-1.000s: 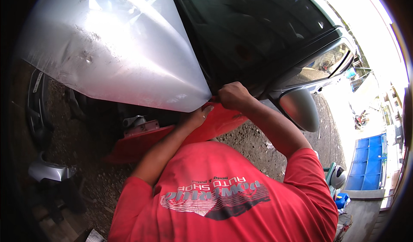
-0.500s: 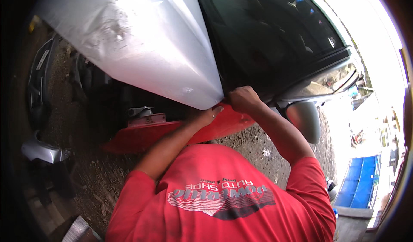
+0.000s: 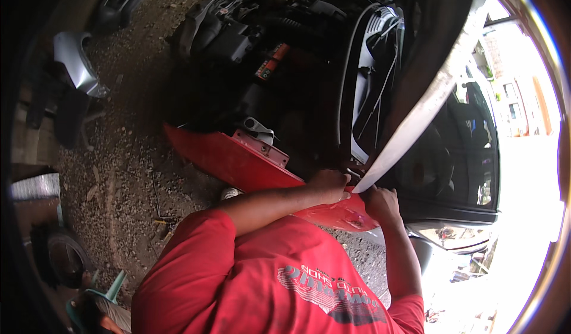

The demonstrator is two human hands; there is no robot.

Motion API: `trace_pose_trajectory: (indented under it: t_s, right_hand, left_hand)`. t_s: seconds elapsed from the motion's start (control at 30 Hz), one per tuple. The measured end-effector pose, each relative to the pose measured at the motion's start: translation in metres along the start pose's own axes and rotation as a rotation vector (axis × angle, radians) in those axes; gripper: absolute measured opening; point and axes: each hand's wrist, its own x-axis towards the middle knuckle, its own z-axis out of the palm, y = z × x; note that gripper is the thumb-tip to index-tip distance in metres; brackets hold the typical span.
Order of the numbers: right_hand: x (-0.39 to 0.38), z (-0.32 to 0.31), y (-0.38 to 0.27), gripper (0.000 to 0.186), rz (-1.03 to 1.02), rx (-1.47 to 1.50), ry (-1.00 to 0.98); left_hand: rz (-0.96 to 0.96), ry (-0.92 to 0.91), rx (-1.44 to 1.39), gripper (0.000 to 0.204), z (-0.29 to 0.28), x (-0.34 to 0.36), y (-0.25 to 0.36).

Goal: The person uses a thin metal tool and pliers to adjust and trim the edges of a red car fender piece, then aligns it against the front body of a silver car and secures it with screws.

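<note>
My left hand (image 3: 329,185) is closed at the top rear edge of a red fender (image 3: 238,161), fingers curled beside the hood's hinge area. What it grips is hidden. My right hand (image 3: 382,204) is closed just behind the lower corner of a raised silver hood (image 3: 410,135), against the fender's rear end. Whether it pinches the fender or a small part there does not show. Between the two hands the hood's corner points down, close to both. A pinkish-red bracket (image 3: 262,150) sits on the fender's inner edge.
Under the hood lie a dark engine bay and an orange-topped battery (image 3: 272,61). To the right are the windshield (image 3: 455,156) and a side mirror (image 3: 421,254). Leftward on gravel rest a loose silver body panel (image 3: 77,66), a tire (image 3: 64,257) and a green chair (image 3: 116,286).
The hood has swung up from low over the engine bay and now appears nearly edge-on. My view has turned left, exposing the engine bay. Both hands stay around the fender's rear top.
</note>
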Motion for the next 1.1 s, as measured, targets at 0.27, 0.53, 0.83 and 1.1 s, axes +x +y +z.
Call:
trace_pose_trajectory:
  t_s: [0.27, 0.53, 0.83, 1.1]
  right_hand:
    - [0.005, 0.012, 0.006, 0.027, 0.009, 0.038, -0.058]
    - [-0.001, -0.001, -0.002, 0.028, 0.056, 0.021, -0.073]
    - [-0.008, -0.007, -0.016, 0.033, 0.140, 0.107, -0.032]
    - [-0.059, 0.001, -0.040, 0.031, -0.018, 0.631, -0.180]
  left_hand:
    - [-0.089, 0.431, -0.216, 0.035, -0.059, -0.006, -0.033]
    - [0.011, 0.699, 0.179, 0.025, -0.093, 0.051, -0.045]
    - [-0.132, 0.621, 0.324, 0.011, -0.092, 0.106, -0.061]
    - [-0.160, 0.441, -1.635, 0.016, -0.122, -0.010, -0.091]
